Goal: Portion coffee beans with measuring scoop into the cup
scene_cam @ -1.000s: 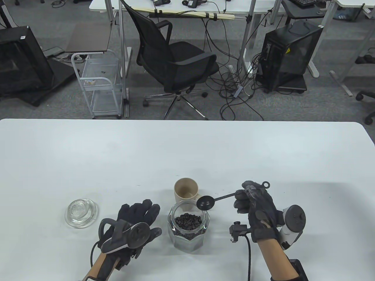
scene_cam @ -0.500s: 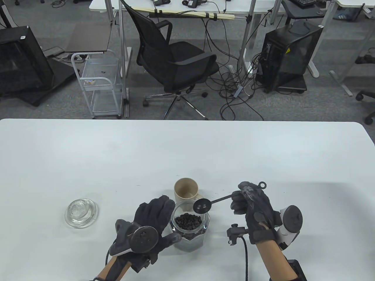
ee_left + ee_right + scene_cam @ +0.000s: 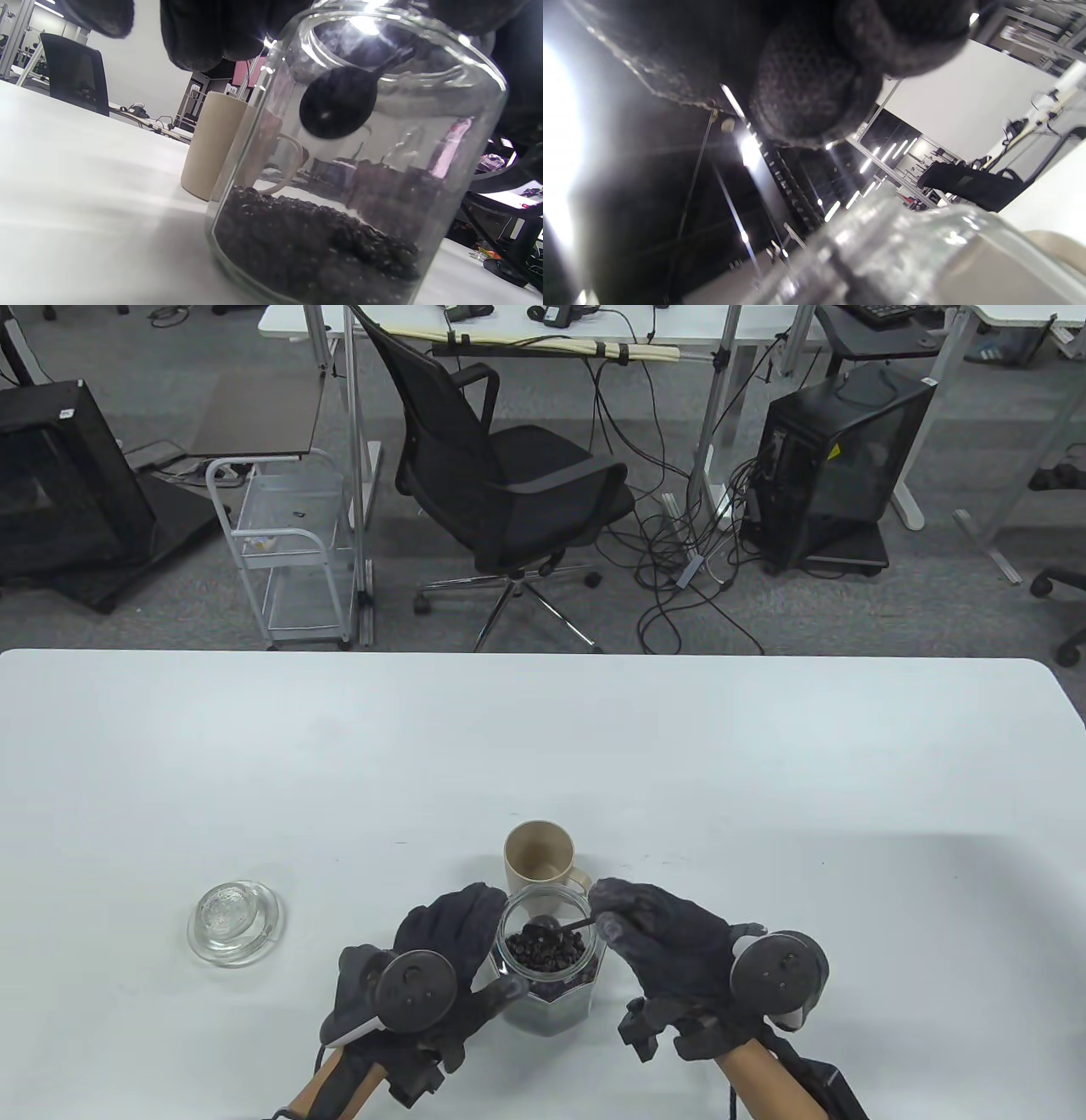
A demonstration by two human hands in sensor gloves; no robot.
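Note:
A glass jar (image 3: 550, 993) of coffee beans (image 3: 547, 954) stands near the table's front edge. My left hand (image 3: 484, 937) grips the jar from its left side, fingers behind it and thumb in front. My right hand (image 3: 611, 918) pinches the handle of the black measuring scoop (image 3: 543, 927), whose bowl is tipped down inside the jar mouth, just above the beans. In the left wrist view the scoop bowl (image 3: 338, 103) hangs above the beans (image 3: 314, 241) inside the jar (image 3: 445, 178). A beige cup (image 3: 539, 857) stands upright just behind the jar; no beans show in it.
The jar's glass lid (image 3: 233, 922) lies on the table to the left of my left hand. The cup (image 3: 212, 148) almost touches the jar's far side. An office chair (image 3: 501, 475) and desks stand beyond the table's far edge.
My left hand moved from the table to the jar and closed around it. My right hand came left and lowered the scoop from above the jar's rim into its mouth.

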